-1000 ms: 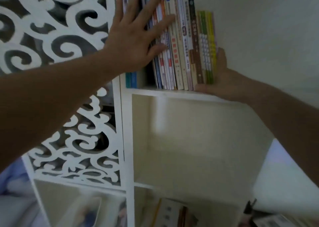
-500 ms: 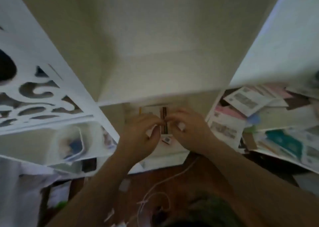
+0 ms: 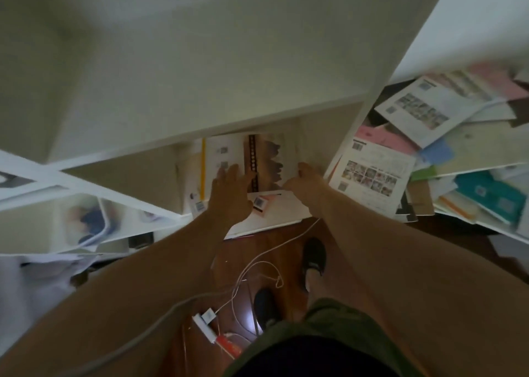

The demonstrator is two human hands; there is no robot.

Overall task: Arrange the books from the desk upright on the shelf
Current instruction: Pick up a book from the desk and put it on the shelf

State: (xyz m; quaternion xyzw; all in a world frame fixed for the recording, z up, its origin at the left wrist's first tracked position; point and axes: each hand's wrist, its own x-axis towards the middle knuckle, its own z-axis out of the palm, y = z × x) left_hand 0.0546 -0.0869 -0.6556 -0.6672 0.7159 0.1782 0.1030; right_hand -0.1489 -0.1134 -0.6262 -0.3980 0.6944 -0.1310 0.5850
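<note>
My left hand (image 3: 229, 189) lies flat near the middle of the frame, fingers straight and spread, pressing on the cover of the top book (image 3: 267, 153) in a low stack — it grips nothing. My right hand (image 3: 305, 180) sits just to its right at that book's edge; its fingers look curled toward the edge, but the blur keeps me from telling whether they have hold of it. The book has a pale cover with a dark strip down it, and it lies flat, half tucked under a white shelf board (image 3: 200, 127) that crosses the centre of the picture. More books lie flat beneath it, one with a yellow edge (image 3: 203, 170).

Going outward to the right side of the frame, a heap of books and papers (image 3: 400, 147) covers the desk, overlapping at every angle — none of them upright. The open shelf space (image 3: 171, 47) filling the upper part of the picture shows no books in this view.

I judge the job far from finished: the stack under my hands needs lifting and standing up, and the pile at right is untouched. Cables (image 3: 257, 270) trail on the wooden floor at the bottom, near my feet.
</note>
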